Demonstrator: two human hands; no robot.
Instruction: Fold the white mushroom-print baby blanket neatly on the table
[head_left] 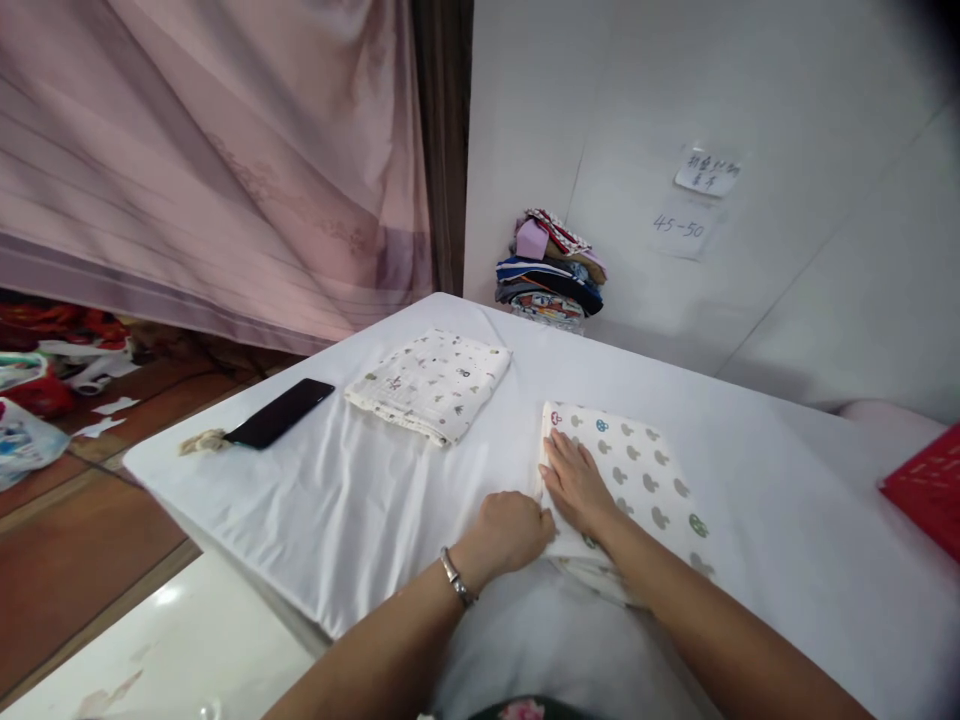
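Note:
A folded white cloth printed with grey, red, blue and green mushrooms (634, 450) lies on the white-covered table (360, 540) in front of me. My left hand (514, 532), a silver bracelet at its wrist, is closed on the cloth's near left edge. Its fingertips are partly hidden. My right hand (577, 488) rests flat on top, fingers stretched toward the cloth's far left corner. Under the near edge, lower layers of the cloth bulge out. Farther left sits a second folded white cloth (435, 385) with small scattered prints, apart from both hands.
A black phone (283, 412) with a cord strap lies at the table's left edge. Beyond the far edge stands a stack of folded clothes (551, 270) by the wall. A red object (930, 490) is at the right. A pink curtain (225, 150) hangs at the left.

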